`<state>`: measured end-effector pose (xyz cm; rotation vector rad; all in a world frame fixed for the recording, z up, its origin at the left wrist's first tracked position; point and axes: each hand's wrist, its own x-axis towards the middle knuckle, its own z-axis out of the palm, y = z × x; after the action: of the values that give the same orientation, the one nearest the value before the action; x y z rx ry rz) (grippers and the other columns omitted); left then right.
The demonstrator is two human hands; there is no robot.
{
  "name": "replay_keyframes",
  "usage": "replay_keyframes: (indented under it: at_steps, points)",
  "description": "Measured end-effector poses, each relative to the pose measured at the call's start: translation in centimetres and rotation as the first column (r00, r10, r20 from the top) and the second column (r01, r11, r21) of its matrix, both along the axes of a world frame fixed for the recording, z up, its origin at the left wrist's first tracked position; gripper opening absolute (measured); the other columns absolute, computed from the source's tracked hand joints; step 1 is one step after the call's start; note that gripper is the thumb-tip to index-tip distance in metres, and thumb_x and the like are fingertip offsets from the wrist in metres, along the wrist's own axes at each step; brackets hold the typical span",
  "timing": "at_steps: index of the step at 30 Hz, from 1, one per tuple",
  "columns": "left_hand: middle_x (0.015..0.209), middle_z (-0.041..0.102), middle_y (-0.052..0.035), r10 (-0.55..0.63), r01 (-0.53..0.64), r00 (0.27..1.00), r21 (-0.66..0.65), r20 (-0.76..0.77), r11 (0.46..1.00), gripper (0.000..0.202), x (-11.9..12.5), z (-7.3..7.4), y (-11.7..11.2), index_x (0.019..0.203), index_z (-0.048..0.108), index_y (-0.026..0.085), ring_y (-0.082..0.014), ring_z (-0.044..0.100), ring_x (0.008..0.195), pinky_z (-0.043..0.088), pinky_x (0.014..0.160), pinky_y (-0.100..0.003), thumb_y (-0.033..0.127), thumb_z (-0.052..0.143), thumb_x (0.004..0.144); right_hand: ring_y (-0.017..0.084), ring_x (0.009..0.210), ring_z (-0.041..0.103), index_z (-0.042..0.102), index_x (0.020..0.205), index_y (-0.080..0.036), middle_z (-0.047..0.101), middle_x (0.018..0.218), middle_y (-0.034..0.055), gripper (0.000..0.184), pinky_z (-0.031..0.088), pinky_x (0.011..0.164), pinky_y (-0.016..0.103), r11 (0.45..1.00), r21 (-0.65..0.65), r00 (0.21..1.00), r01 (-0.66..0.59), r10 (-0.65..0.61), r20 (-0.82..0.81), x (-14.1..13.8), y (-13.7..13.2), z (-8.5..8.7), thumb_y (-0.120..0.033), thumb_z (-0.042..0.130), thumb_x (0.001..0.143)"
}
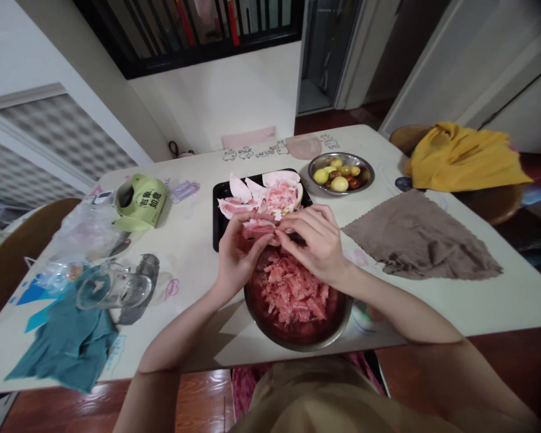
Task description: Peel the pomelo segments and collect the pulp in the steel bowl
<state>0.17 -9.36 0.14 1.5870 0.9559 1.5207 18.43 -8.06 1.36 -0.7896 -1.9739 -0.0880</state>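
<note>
My left hand point(240, 249) and my right hand point(316, 240) meet above the near metal bowl point(297, 337), and both pinch one piece of pink pomelo flesh point(259, 227) between the fingers. The bowl holds a heap of peeled pink pulp point(293, 291). Just behind my hands lies a black tray point(219, 222) with pomelo peel and pith pieces point(270, 192) piled on it.
A small metal bowl of green and red fruit point(341, 172) stands at the back right. A brown cloth point(417, 240) lies on the right. On the left are a glass pitcher point(112, 287), a teal cloth point(70, 343), plastic wrap point(83, 231) and a green box point(140, 201). A yellow cloth point(462, 156) covers a chair.
</note>
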Motion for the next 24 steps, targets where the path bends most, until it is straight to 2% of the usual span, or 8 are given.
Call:
replay_keyframes:
  at_steps: [4, 8, 11, 17, 21, 24]
  points:
    - [0.114, 0.069, -0.0081, -0.024, 0.025, 0.999, -0.039, 0.031, 0.999, 0.038, 0.0, 0.4, 0.1, 0.116, 0.057, 0.021, -0.0211, 0.070, 0.109, 0.062, 0.092, -0.037, 0.026, 0.080, 0.086, 0.018, 0.089, 0.071, 0.066, 0.095, -0.024, 0.078, 0.095, 0.0014, 0.006, 0.046, 0.089, 0.039, 0.995, -0.089, 0.997, -0.048, 0.042, -0.065, 0.0, 0.4, 0.2, -0.024, 0.061, 0.099]
    - [0.117, 0.070, -0.0063, -0.030, 0.030, 0.998, 0.007, 0.055, 1.000, 0.034, 0.1, 0.6, 0.0, 0.114, 0.055, 0.023, -0.0191, 0.071, 0.109, 0.061, 0.097, -0.038, 0.026, 0.077, 0.089, 0.020, 0.091, 0.072, 0.071, 0.101, -0.026, 0.080, 0.099, 0.0014, 0.008, 0.047, 0.092, 0.042, 0.999, -0.039, 0.997, -0.024, 0.021, -0.079, -0.1, 0.3, 0.0, -0.029, 0.070, 0.094]
    - [0.118, 0.071, -0.0059, -0.028, 0.027, 0.999, 0.058, 0.016, 0.998, 0.036, 0.3, 0.7, -0.1, 0.113, 0.058, 0.023, -0.0203, 0.072, 0.111, 0.060, 0.099, -0.039, 0.028, 0.081, 0.085, 0.020, 0.090, 0.072, 0.073, 0.101, -0.029, 0.081, 0.097, -0.0012, 0.009, 0.046, 0.092, 0.043, 1.000, 0.027, 0.997, -0.005, 0.007, -0.081, 0.0, 0.1, -0.2, -0.023, 0.070, 0.094]
    - [0.104, 0.074, -0.0055, 0.013, -0.012, 0.999, 0.024, -0.053, 1.000, 0.036, 0.3, 0.8, -0.1, 0.101, 0.063, 0.019, -0.0182, 0.075, 0.094, 0.064, 0.087, -0.033, 0.032, 0.087, 0.079, 0.021, 0.089, 0.071, 0.072, 0.099, -0.028, 0.081, 0.096, -0.0027, 0.015, 0.043, 0.093, 0.045, 0.991, 0.130, 1.000, 0.023, -0.023, -0.001, 0.2, 0.1, -0.8, -0.016, 0.066, 0.094]
    - [0.103, 0.074, -0.0058, -0.011, 0.011, 0.998, -0.010, -0.061, 1.000, 0.044, 0.0, 0.8, -0.1, 0.108, 0.061, 0.021, -0.0201, 0.076, 0.097, 0.065, 0.086, -0.034, 0.034, 0.089, 0.076, 0.021, 0.089, 0.069, 0.071, 0.096, -0.029, 0.080, 0.096, -0.0027, 0.016, 0.040, 0.092, 0.046, 0.988, 0.137, 0.996, 0.068, -0.074, 0.041, 0.1, 0.2, -1.2, -0.016, 0.061, 0.095]
    - [0.103, 0.076, -0.0065, -0.053, 0.047, 0.995, -0.073, -0.083, 0.996, 0.049, -0.1, 0.5, -0.3, 0.115, 0.060, 0.022, -0.0207, 0.077, 0.092, 0.065, 0.082, -0.033, 0.032, 0.089, 0.076, 0.020, 0.087, 0.067, 0.071, 0.095, -0.028, 0.080, 0.094, -0.0028, 0.019, 0.039, 0.090, 0.046, 0.984, 0.154, 0.994, 0.091, -0.100, 0.054, 0.3, 0.4, -0.9, -0.015, 0.057, 0.097]
